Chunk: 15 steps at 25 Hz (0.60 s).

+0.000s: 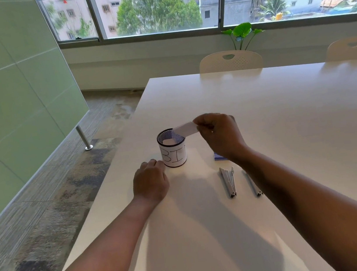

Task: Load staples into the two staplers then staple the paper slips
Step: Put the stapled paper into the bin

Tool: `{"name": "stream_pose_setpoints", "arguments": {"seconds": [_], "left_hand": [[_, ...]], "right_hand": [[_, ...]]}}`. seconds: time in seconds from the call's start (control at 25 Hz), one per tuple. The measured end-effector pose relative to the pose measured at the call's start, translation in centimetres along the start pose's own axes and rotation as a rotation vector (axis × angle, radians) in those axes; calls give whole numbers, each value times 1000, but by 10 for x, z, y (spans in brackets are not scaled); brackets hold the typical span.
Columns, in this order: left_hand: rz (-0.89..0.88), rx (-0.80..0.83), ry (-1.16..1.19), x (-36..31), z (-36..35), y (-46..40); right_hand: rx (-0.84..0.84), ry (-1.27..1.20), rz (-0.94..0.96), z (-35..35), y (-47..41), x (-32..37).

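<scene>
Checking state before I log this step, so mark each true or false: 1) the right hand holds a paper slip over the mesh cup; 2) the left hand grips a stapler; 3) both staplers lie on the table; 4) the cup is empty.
1) True: the right hand pinches a paper slip above the mesh cup.
2) False: the left hand rests on the table beside the cup, holding nothing.
3) True: one stapler and the other stapler lie near the right forearm.
4) False: something white already lies inside the cup.
</scene>
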<state>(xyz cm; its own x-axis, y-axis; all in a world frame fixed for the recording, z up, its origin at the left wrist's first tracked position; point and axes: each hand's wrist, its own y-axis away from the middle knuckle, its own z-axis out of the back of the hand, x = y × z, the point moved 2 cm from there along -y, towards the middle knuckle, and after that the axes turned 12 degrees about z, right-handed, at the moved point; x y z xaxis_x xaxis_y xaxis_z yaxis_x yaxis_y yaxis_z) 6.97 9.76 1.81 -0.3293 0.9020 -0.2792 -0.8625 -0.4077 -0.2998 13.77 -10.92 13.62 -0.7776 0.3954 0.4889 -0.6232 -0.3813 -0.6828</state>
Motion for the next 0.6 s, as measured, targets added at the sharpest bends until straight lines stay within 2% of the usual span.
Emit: {"name": "stream_pose_setpoints", "arguments": {"seconds": [0.16,0.32,0.6], "left_hand": [[-3,25,-79,4,-5,-12],[-16,46,-96,3,-9,-26],[-23,38,-43,4,-12,-29]], "right_hand": [[95,93,177,-28,-20,4],[292,176,235,-50,-33,-1],[572,263,162,-77,-42,-10]]}}
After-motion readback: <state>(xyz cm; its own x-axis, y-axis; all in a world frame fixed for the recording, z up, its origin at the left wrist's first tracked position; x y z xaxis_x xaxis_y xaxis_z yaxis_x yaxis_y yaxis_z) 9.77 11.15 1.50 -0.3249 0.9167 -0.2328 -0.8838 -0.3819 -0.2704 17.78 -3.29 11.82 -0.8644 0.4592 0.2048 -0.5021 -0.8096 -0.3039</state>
